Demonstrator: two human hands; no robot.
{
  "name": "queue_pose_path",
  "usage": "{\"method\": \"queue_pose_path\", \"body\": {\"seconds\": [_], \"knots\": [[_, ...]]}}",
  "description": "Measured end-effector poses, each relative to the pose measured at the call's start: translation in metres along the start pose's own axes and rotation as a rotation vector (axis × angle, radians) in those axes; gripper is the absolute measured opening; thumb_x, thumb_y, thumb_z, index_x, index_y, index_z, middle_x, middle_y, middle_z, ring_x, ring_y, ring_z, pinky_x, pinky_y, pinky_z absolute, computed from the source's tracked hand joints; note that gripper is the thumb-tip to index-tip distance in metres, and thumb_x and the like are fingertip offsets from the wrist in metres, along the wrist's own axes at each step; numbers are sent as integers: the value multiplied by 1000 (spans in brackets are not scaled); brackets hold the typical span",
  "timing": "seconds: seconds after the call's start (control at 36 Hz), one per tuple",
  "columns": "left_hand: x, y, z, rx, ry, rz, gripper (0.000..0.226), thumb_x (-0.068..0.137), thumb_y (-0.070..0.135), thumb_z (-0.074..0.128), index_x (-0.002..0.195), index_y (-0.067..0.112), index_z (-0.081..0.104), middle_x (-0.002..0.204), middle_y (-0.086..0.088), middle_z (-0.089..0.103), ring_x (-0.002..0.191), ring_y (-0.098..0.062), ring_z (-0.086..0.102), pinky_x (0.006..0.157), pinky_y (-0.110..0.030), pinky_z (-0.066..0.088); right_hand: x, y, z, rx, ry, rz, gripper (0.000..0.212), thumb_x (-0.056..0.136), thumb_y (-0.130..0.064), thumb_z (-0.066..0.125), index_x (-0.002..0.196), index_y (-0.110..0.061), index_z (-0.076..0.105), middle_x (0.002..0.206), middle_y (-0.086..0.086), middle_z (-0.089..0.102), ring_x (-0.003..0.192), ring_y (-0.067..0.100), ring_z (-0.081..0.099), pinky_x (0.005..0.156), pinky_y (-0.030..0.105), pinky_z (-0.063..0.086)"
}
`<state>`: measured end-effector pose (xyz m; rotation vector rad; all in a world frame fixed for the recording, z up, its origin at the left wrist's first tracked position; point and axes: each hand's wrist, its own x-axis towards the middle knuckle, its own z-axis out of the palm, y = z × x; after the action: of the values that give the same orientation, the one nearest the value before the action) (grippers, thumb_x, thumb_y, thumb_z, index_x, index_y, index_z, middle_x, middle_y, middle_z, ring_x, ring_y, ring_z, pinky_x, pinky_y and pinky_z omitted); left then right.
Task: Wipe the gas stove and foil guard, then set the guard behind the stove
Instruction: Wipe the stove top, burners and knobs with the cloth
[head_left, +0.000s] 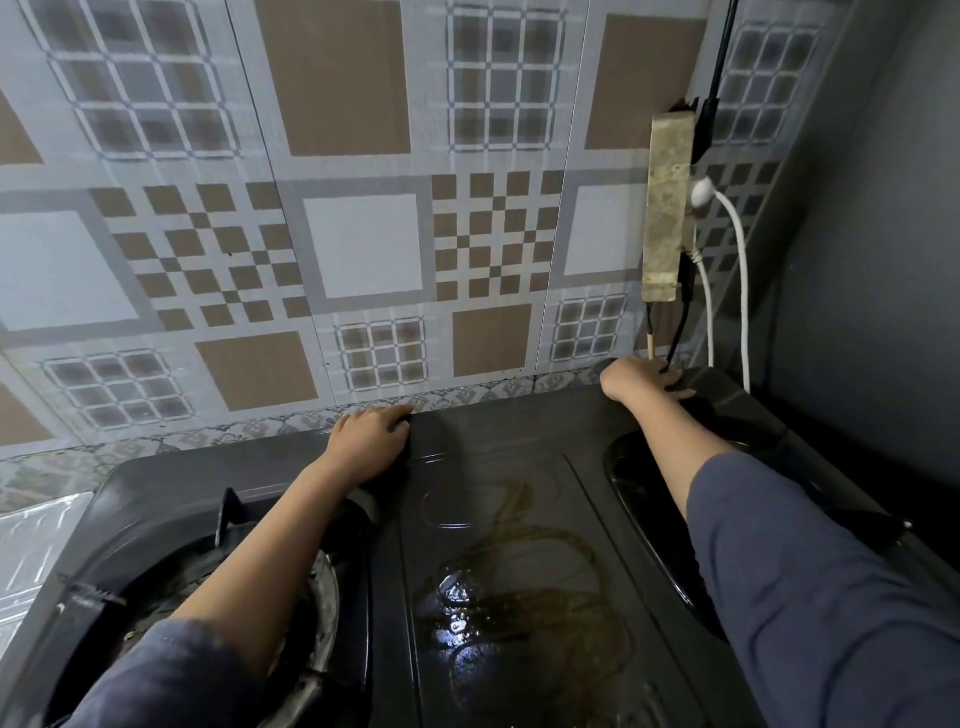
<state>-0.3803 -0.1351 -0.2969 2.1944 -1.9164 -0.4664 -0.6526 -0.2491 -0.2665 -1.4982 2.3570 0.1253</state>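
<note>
The black gas stove (498, 447) fills the lower part of the view, with brownish greasy streaks and a wet shine on its middle panel (498, 597). My left hand (369, 441) grips the stove's rear edge near the middle, fingers curled over it by the wall. My right hand (644, 382) holds the rear right corner of the stove, just below hanging cables. The left burner (218, 587) with its pan support lies under my left forearm. A crinkled silver foil sheet (36, 545) shows at the far left beside the stove.
A patterned tile wall (363, 234) stands right behind the stove. A grimy power strip (667, 208) hangs on it at right, with a white cable (740, 291) and black cables (678, 332) dropping to the stove's rear corner. A grey side wall (883, 260) closes the right.
</note>
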Motion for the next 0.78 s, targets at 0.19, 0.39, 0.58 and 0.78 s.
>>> {"method": "queue_pose_path", "body": {"seconds": [0.19,0.39,0.58,0.78], "knots": [[-1,1,-2,-2,-24,-13,41,98,28,34,139,25,39,142,-10,46,130,-31,42,110,-42,28,-9,-9,7,89,26,-30,63,96,-23,43,148,-11,9,156,18,-7,144,38,-6,114,58,-4],[-4,4,-4,9,-49,-34,42,99,29,33,140,26,37,143,-11,45,131,-32,41,111,-43,28,-34,-18,22,106,33,-151,60,97,-19,40,148,-10,11,157,15,-1,144,37,-5,115,57,-3],[-15,17,-10,-8,-91,-9,45,98,22,36,143,19,34,146,-15,40,133,-32,38,111,-44,31,-65,-25,39,53,12,-386,58,95,-10,34,148,-18,14,157,12,1,143,39,-4,113,60,-4],[-33,27,-12,67,-146,43,51,100,22,33,148,13,19,157,-13,11,145,-31,13,117,-38,15,-81,-13,46,50,-6,-588,52,99,-16,28,148,-27,15,159,4,3,145,29,-3,115,55,-6]]}}
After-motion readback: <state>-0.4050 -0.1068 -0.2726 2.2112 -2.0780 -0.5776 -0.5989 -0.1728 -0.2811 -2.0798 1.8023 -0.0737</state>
